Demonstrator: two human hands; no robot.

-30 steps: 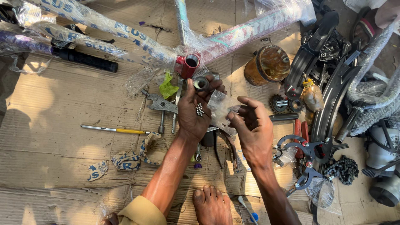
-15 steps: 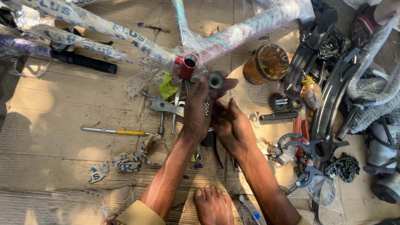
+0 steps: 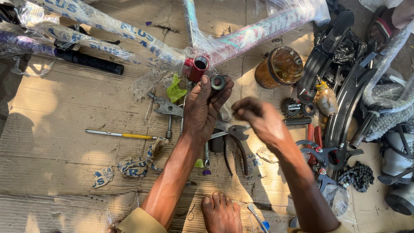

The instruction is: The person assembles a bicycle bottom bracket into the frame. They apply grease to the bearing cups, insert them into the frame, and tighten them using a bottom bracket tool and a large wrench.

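Observation:
My left hand (image 3: 202, 110) holds a small round metal cup (image 3: 217, 82) at its fingertips, just right of the red open shell (image 3: 196, 68) of a plastic-wrapped bicycle frame (image 3: 254, 32). My right hand (image 3: 258, 121) hovers blurred to the right of it, fingers pinched together; whether it holds something small I cannot tell. Under the hands lie pliers (image 3: 235, 138) and a flat wrench (image 3: 166, 107) on cardboard.
A yellow-handled screwdriver (image 3: 123, 135) lies left. A rusty grease tin (image 3: 280, 67), a sprocket (image 3: 293, 107), a small bottle (image 3: 325, 99), black mudguards (image 3: 345, 103), a chain (image 3: 358, 176) and pedals crowd the right. My bare foot (image 3: 221, 213) rests at the bottom. A black grip (image 3: 88, 62) lies upper left.
My right hand met the left hand at the metal cup, then pulled away to the right. The left hand stayed by the red shell with the cup.

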